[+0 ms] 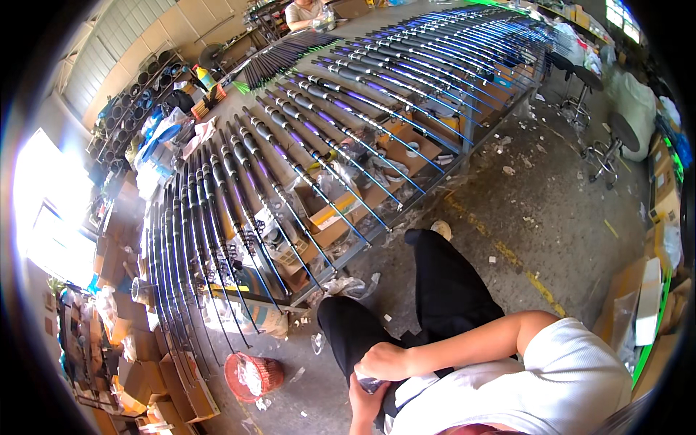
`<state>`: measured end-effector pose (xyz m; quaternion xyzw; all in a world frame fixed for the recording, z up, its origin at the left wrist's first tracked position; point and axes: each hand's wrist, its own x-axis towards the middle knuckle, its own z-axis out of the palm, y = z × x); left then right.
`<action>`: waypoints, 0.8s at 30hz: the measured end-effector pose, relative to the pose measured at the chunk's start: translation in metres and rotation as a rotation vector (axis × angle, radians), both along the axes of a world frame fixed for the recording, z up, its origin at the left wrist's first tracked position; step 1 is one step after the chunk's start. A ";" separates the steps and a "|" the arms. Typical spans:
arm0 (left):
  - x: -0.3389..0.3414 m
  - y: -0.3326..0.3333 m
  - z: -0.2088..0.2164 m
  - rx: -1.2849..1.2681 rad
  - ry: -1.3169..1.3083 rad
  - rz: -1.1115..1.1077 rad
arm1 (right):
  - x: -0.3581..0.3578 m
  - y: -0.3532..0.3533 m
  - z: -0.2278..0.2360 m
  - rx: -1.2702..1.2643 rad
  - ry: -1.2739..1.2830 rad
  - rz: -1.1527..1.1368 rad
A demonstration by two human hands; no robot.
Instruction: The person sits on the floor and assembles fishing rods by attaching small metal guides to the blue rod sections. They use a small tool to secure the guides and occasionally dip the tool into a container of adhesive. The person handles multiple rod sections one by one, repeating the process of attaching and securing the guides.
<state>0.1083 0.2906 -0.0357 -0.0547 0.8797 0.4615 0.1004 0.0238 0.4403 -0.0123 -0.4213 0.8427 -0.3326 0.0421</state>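
- Clear plastic wrap is pinched between both hands at the lap, over black trousers.
- Right hand has its fingers curled shut on the wrap; left hand grips it from below.
- Red basket stands on the floor near the knees.
- Rods lie in rows across the surface beyond.
- Stools stand well apart, far right.

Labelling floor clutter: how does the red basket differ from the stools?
The red basket sits low on the floor by the rack's near end, left of the person's knees; the stools stand tall on metal legs far right. The basket is red mesh, holding clear plastic; the stools have dark round seats, nothing on them. Both stand on concrete floor.
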 end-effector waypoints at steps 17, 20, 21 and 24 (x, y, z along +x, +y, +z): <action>-0.026 0.004 0.043 -0.076 0.082 -0.085 | -0.013 0.033 -0.053 -0.362 -1.358 0.140; -0.023 0.005 0.053 0.233 -0.331 0.068 | -0.016 0.039 -0.029 -0.307 -1.336 0.110; -0.021 0.005 0.049 0.240 -0.340 0.040 | -0.014 0.041 -0.023 -0.263 -1.302 0.096; -0.007 0.009 0.037 0.035 -0.163 -0.098 | -0.014 0.047 -0.014 -0.064 -1.217 0.199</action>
